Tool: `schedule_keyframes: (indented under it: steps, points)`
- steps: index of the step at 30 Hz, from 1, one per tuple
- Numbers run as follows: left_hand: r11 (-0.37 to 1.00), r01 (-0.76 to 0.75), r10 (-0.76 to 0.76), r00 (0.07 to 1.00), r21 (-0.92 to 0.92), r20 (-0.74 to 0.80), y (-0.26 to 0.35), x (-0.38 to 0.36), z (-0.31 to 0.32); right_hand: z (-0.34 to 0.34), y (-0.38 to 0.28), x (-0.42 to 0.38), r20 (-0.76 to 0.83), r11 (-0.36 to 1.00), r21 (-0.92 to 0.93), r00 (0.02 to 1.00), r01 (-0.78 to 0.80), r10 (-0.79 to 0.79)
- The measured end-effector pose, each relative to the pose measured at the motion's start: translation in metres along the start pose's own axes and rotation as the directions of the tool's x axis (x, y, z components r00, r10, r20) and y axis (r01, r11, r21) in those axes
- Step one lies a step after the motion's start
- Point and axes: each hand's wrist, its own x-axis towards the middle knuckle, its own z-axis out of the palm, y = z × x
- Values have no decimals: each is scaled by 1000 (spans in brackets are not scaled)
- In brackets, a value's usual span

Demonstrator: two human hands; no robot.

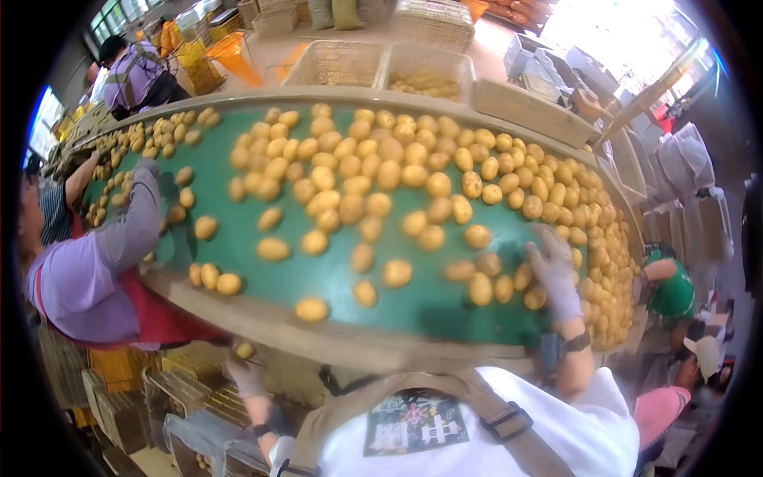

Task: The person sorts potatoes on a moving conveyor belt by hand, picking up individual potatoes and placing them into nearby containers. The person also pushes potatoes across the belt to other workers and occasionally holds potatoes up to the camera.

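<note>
My right hand (554,274), in a pale glove, reaches over the green sorting belt (342,290) with its fingers spread at the edge of the potato pile (600,254). Loose potatoes lie beside its fingertips, and I see none gripped in it. Low on the left, below the belt's wooden edge, my gloved left hand (248,375) has a single potato (245,350) at its fingers. Many more potatoes (350,167) are scattered across the belt, thickest toward the far side and the right. Some are blurred by motion.
At the left, a co-worker in a purple top (95,270) leans over the belt. Plastic crates (338,63) stand beyond the far rim, one holding potatoes. A wooden edge (318,338) runs along my side. Crates and wire racks (183,389) are below left. Other people are at the right.
</note>
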Motion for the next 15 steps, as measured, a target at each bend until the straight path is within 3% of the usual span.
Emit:
schedule_keyframes:
  steps: [2,4,6,7,9,10,11,12,13,14,15]
  points:
    - [910,132,-197,972,-394,-128,7,16,38,0,11,1,-24,986,-144,996,84,-88]
    - [991,98,-83,985,-92,152,4,64,11,-6,-11,24,-42,974,105,978,-200,206]
    - [984,-53,-28,895,168,445,-3,111,-19,14,-7,47,-71,983,121,986,-140,149]
    - [990,-36,-17,931,139,365,4,119,-16,33,-2,61,-93,985,138,989,-105,119]
    - [996,-7,-11,979,85,203,38,127,-4,74,-4,91,44,996,56,997,-70,68]
    - [976,-108,113,994,190,-12,63,89,68,95,-11,105,213,986,7,963,-169,164]
    - [996,-41,54,986,84,-158,95,64,110,112,-23,116,372,965,-55,892,-255,257]
    - [989,-123,137,969,81,-204,120,48,144,114,-41,124,424,976,-117,879,-184,217]
    - [925,-275,346,894,263,-283,136,58,126,109,-62,132,476,979,-175,861,-104,177]
    - [680,-500,680,702,536,-209,147,56,133,111,-75,132,506,985,-153,850,-78,146]
    - [599,-584,733,675,548,-84,167,50,139,113,-87,132,535,990,-130,837,-54,116]
